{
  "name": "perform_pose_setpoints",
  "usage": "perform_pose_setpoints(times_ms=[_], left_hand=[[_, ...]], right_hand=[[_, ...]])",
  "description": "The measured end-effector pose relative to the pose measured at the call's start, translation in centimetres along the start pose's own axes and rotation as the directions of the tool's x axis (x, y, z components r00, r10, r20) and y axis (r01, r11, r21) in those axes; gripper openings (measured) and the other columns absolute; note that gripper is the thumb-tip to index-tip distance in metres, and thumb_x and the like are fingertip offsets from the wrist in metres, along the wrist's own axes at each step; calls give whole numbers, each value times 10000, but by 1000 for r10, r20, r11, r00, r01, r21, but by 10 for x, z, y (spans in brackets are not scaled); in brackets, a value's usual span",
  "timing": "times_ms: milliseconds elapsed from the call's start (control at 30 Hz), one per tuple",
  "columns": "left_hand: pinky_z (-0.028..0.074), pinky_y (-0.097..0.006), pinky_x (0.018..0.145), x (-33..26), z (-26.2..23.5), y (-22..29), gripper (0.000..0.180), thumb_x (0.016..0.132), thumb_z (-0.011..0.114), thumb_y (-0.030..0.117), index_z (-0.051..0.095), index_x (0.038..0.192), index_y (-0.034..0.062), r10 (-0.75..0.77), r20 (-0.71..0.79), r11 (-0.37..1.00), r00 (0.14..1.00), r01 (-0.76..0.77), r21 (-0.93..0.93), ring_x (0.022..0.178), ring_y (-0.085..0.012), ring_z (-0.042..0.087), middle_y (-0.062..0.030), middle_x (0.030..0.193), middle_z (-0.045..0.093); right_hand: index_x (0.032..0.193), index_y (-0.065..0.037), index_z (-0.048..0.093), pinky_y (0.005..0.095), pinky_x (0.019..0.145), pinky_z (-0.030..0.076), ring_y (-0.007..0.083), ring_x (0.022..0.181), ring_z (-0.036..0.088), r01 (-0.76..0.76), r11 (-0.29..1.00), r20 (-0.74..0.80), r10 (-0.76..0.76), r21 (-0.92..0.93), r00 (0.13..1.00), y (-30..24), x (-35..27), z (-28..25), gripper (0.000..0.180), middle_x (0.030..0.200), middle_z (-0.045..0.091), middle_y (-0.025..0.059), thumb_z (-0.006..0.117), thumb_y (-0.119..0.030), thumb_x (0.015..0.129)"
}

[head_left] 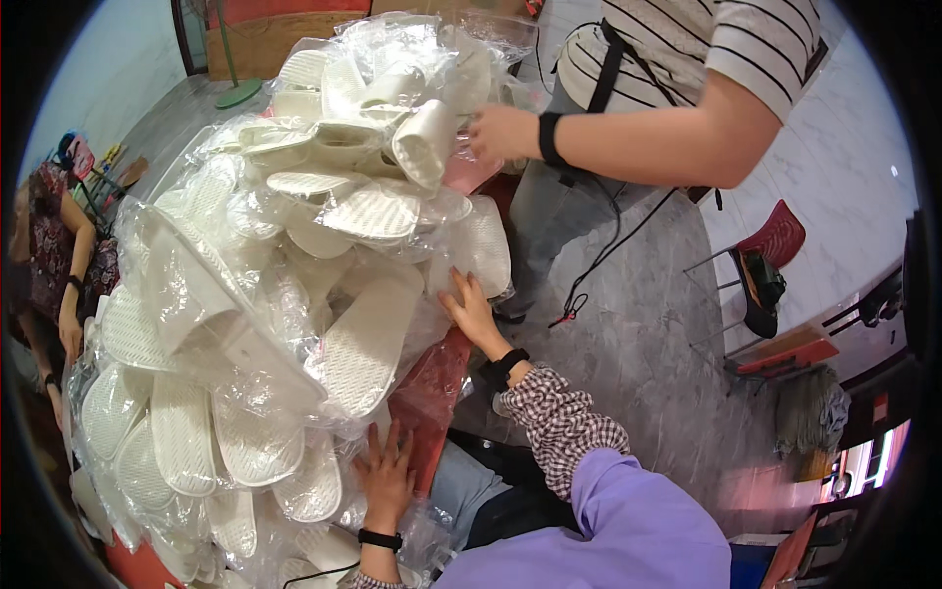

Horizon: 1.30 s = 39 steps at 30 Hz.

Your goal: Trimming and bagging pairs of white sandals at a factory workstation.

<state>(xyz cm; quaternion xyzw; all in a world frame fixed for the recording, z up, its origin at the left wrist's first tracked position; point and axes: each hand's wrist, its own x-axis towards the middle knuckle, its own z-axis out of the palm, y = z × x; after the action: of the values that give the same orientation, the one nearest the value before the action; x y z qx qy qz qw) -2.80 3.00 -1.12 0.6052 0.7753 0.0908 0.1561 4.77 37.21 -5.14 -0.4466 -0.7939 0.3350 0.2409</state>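
Slippers fill the left and centre of the frame: a tall heap of white ribbed-sole slippers wrapped in clear plastic bags, piled from the lower left up to the top centre. Under the heap's right flank, at lower centre, a red plastic sheet shows through. Grey marbled floor spreads across the right half. In the upper right, a standing person in a black-and-white striped shirt reaches one hand with a black wristband to a rolled white slipper at the top of the heap; whether it grips is unclear. At right stands a red chair with a dark bag on its seat. At the far left edge another person in a dark patterned top sits beside the heap.

The wearer's right hand, in a checked cuff and lilac sleeve with a black watch, lies open, fingers flat against the bagged slippers at mid-frame, grasping nothing. The left hand, at lower centre and also wearing a black wristband, is spread open, its fingers pressed against the plastic at the heap's base.
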Motion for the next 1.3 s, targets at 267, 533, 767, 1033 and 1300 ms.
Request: perform_pose_setpoints(times_ms=[267,533,767,1033,1300], left_hand=[[171,-753,1034,7,0,6,785,721,735,215,414,1437,229,52,-17,998,998,-53,-15,1466,-372,100,-24,1592,179],[53,-709,1102,7,-5,13,792,709,730,224,414,1435,221,50,-1,998,999,-50,42,1449,-390,140,-53,1569,237],[35,-683,1127,7,-5,9,819,717,721,226,381,1462,223,16,16,995,1000,-17,95,1441,-401,149,-70,1560,254],[7,-668,1131,13,-6,11,743,760,671,217,410,1455,214,-10,44,992,999,4,125,1453,-400,111,-75,1572,242],[-1,-672,1126,17,-4,15,708,793,646,246,407,1458,207,-42,106,984,993,23,174,1443,-424,111,-100,1563,252]], right_hand=[[1521,-57,170,410,941,428,316,1045,552,-119,779,4,148,616,989,-7,48,-29,795,1202,562,171,557,-436,939],[1472,28,269,380,1111,308,386,1348,383,99,895,25,-122,435,992,-3,60,2,774,1438,381,295,592,-389,906],[1423,-5,381,410,1029,399,424,1304,405,387,921,41,-385,-47,922,7,10,-60,614,1447,359,275,597,-263,909],[1376,-81,486,300,898,478,226,1192,509,197,977,-114,-188,78,976,78,-26,-84,535,1407,382,132,668,-119,874],[1439,-68,371,443,1100,289,369,1355,303,-42,999,-551,21,-25,834,101,-18,-55,740,1469,283,228,746,-215,818]])
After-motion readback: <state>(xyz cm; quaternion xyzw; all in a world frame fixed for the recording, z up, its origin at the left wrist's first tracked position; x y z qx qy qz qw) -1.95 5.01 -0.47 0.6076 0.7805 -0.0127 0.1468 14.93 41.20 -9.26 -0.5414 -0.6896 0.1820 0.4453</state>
